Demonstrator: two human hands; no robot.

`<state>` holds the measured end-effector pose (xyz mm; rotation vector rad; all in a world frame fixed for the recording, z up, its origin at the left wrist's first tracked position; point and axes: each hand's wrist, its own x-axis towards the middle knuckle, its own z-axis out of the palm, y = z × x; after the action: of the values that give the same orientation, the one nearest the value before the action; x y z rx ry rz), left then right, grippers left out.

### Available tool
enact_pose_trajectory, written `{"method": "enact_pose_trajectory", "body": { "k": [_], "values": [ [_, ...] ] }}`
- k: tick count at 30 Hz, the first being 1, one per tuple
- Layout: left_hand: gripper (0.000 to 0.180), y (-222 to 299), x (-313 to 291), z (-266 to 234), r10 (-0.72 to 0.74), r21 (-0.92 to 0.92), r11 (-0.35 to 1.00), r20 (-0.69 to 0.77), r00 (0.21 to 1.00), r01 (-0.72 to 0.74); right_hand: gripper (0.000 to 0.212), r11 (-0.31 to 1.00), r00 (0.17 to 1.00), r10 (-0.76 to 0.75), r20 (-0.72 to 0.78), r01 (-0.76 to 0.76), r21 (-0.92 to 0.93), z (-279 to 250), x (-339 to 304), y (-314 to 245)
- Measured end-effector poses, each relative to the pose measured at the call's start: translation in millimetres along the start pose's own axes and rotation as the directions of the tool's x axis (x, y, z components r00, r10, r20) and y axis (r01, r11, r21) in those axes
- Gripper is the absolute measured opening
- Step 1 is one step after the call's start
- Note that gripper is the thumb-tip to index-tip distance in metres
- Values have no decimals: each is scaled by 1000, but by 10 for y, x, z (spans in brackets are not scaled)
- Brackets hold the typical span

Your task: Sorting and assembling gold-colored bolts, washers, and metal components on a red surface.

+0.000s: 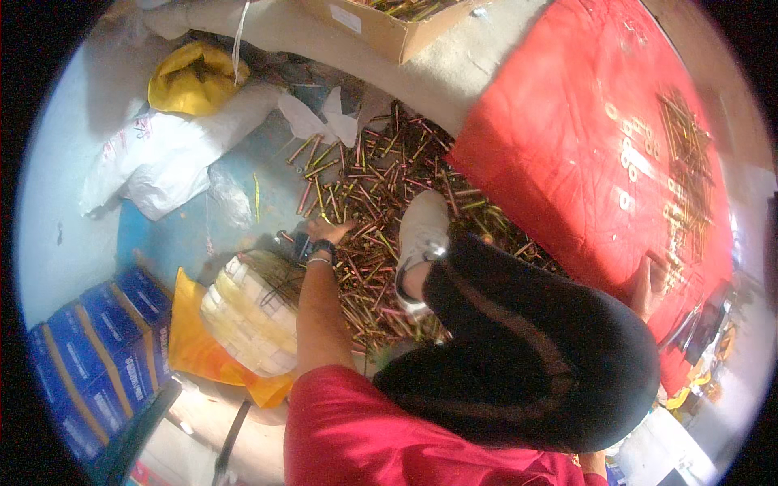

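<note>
My left hand (pixel 328 229) reaches down to a wide pile of long metal bolts (pixel 373 259) on the floor, left of my shoe. Its fingers stretch over the bolts, apart as far as their small size shows. Beyond my bent knee, my right hand (pixel 646 285) rests by the edge of a red cloth (pixel 535 138). Those fingers look bent together beside the lower end of a band of laid-out bolts (pixel 689 170); whatever they hold is hidden. Several pale rings, perhaps washers or nuts (pixel 628 154), lie on the cloth.
A cardboard box (pixel 413 32) of bolts stands at the far side. White plastic bags (pixel 170 154) and a yellow bag (pixel 194 81) lie far left. Nearer stand a woven white sack (pixel 251 308) and blue boxes (pixel 97 356). My shoe (pixel 423 231) stands amid the bolts.
</note>
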<state>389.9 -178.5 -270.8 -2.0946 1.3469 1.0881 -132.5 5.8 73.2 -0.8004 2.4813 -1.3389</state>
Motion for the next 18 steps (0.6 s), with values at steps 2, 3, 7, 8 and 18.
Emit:
{"method": "enact_pose_trajectory", "body": {
  "k": [2,3,7,8,18],
  "values": [
    [131,-91,97,3,23,32,999,4,1000,-23,15,990,992,-122,-4,122,-72,10,30,19],
    [130,-105,130,-19,40,51,998,10,999,-40,15,981,987,-160,-7,158,-110,1,42,38],
    [127,-142,123,-63,116,66,990,124,985,-125,17,948,969,-245,-8,238,-213,-31,107,201],
    [126,-104,126,-78,95,69,992,180,979,-109,18,943,965,-263,-9,256,-211,-33,141,276],
    [113,-215,20,-49,98,65,992,116,988,-106,20,996,999,-32,-9,31,-89,-15,52,135]
  ]
}}
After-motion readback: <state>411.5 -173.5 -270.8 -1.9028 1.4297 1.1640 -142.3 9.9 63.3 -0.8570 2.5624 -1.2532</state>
